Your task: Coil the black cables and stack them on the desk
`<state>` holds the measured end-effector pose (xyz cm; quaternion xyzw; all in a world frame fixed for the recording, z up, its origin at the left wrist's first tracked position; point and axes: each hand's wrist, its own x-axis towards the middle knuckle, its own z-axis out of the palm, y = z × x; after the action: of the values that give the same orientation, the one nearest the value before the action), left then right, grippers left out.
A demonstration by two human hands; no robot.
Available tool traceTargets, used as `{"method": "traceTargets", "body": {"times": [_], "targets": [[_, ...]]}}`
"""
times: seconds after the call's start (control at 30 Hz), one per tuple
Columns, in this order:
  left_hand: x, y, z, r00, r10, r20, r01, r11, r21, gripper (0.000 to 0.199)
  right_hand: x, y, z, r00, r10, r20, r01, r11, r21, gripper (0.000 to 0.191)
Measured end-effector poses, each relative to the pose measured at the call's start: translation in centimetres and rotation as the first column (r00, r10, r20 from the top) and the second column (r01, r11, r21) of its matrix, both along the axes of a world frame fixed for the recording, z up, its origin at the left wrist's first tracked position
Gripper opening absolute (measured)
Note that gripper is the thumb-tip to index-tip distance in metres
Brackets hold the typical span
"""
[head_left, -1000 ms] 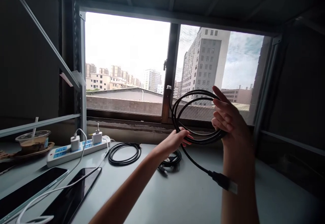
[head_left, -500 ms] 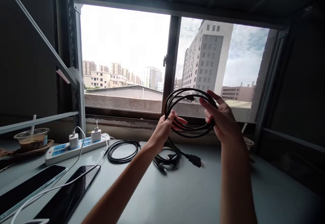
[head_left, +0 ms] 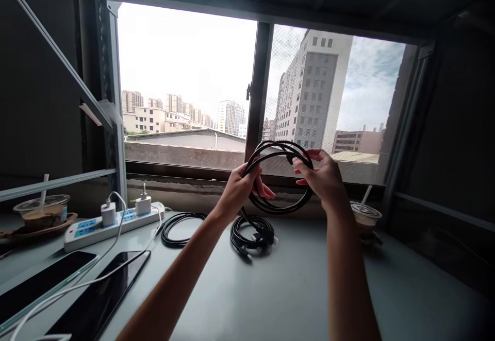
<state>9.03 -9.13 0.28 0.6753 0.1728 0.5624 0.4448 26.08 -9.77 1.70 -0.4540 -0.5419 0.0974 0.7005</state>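
A black cable (head_left: pixel 284 208) is wound into a loose coil and held up above the desk in front of the window. My left hand (head_left: pixel 245 184) is closed round the coil's left side, thumb on top. On the right side, my right hand (head_left: pixel 323 173) grips the loops between thumb and fingers, close to a dark plug at the top right. One end of the cable hangs below my left hand, over a second coiled black cable (head_left: pixel 237 238) lying on the desk. A third black cable coil (head_left: pixel 167 235) lies to the left, partly behind my left forearm.
A white power strip (head_left: pixel 127 222) with two chargers stands at the left; white cords run from it. Two phones, one a dark phone (head_left: pixel 104 292), lie at front left. Drink cups stand at far left and at right, the right cup (head_left: pixel 367 215) beyond my forearm. The desk (head_left: pixel 286 289) is pale.
Both hands and the held coil have shifted left and slightly down. The hanging plug has swung left over the coil on the desk. My right hand now pinches nearer the upper plug.
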Motion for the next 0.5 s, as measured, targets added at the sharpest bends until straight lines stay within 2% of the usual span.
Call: {"method": "traceTargets", "body": {"times": [0.17, 0.33, 0.4, 0.5], "targets": [[0.0, -1.1, 0.2, 0.996, -0.08, 0.034, 0.082, 0.995, -0.053, 0.039, -0.6, 0.2, -0.1, 0.996, 0.057, 0.068, -0.056, 0.998, -0.018, 0.028], [0.6, -1.7, 0.0, 0.985, -0.137, 0.102, 0.144, 0.987, -0.071, 0.041, -1.5, -0.2, 0.1, 0.979, -0.041, 0.197, 0.037, 0.999, 0.022, 0.009], [0.6, -1.8, 0.0, 0.987, -0.126, 0.1, 0.13, 0.991, -0.035, 0.038, -1.8, -0.3, 0.2, 0.982, -0.055, 0.183, 0.048, 0.998, 0.041, 0.011], [0.3, -1.8, 0.1, 0.992, -0.078, 0.102, 0.075, 0.997, 0.033, 0.035, -2.2, -0.2, 0.2, 0.988, -0.008, 0.152, 0.002, 0.999, 0.038, 0.023]]}}
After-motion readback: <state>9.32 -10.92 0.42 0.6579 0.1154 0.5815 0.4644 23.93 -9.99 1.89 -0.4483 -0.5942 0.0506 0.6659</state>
